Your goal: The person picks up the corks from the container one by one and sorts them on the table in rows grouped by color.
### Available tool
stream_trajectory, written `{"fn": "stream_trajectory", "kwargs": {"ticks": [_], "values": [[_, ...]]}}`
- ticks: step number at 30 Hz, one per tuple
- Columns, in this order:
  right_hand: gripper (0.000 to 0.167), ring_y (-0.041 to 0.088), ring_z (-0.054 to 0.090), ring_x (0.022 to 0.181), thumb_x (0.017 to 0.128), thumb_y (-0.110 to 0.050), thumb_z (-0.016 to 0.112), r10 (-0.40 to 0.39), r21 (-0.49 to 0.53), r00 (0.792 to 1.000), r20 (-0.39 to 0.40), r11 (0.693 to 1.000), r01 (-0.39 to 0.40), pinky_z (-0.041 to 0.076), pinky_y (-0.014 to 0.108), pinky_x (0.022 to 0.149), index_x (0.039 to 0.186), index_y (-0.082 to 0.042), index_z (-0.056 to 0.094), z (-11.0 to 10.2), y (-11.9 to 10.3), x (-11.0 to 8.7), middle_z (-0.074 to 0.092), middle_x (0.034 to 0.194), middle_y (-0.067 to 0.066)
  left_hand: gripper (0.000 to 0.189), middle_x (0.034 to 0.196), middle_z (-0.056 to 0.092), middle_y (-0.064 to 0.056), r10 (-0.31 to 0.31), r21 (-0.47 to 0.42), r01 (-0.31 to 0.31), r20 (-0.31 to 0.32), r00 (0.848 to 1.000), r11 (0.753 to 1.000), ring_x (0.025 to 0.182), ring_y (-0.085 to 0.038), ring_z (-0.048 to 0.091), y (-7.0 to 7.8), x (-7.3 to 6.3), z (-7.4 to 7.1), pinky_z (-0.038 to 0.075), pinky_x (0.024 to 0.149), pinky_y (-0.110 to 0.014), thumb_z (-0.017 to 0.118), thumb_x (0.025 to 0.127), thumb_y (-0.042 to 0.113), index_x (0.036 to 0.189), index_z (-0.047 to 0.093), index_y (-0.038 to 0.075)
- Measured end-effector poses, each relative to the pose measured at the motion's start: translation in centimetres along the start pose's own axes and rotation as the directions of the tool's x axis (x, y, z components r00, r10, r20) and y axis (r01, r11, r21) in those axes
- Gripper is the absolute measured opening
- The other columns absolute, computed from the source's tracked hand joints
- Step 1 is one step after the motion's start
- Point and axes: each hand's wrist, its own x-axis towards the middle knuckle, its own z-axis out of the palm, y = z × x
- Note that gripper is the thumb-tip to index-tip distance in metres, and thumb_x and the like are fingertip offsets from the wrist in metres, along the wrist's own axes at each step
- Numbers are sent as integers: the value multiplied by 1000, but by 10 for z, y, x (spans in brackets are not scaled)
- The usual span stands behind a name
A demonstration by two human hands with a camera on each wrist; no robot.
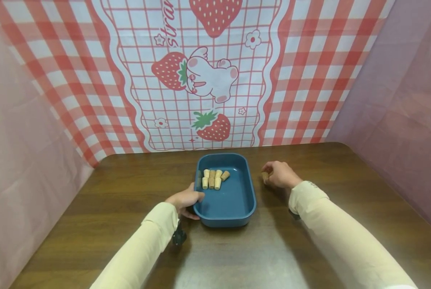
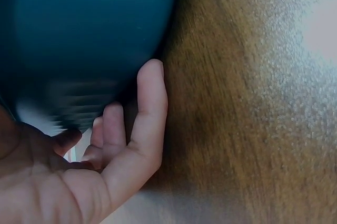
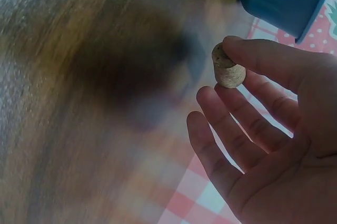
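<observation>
I count seven corks (image 1: 211, 183) in one tray (image 1: 231, 200).
Near the bench's (image 1: 129, 196) far edge, the left hand (image 1: 186, 199) grips the tray's left rim; off its right rim, the right hand (image 1: 282, 175) pinches one more cork (image 3: 230, 75).

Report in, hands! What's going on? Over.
Left hand holding deep-blue rounded-rectangular tray. Right hand pinching tan tapered cork outside it. Other corks inside; no obstacle visible between right hand and tray.
</observation>
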Motion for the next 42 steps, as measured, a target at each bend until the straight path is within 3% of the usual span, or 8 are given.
{"fn": "stream_trajectory", "kwargs": {"ticks": [14,29,42], "values": [[40,38,58,100,86,0,71,72,-35,994,86,997,-69,56,56,93,125,5,63,6,-3,3,62,118,27,82,135,38,-28,-17,3,17,-22,1000,1000,101,-36,59,-1,3,3,65,71,-45,45,76,3,154,19,8],[42,36,59,97,87,-1,72,93,-47,990,102,995,-89,58,51,87,129,1,63,10,-1,4,60,118,26,77,136,38,-28,-19,8,19,-30,999,1000,103,-37,58,-3,4,3,65,70,-45,45,77,3,151,23,7],[43,42,61,109,86,-1,72,35,45,999,22,998,-36,56,54,95,127,5,63,-4,-9,-4,64,119,28,81,141,35,-29,-21,3,21,-23,1000,1000,110,-39,55,-3,4,0,65,73,-47,46,78,3,154,19,7]]}}
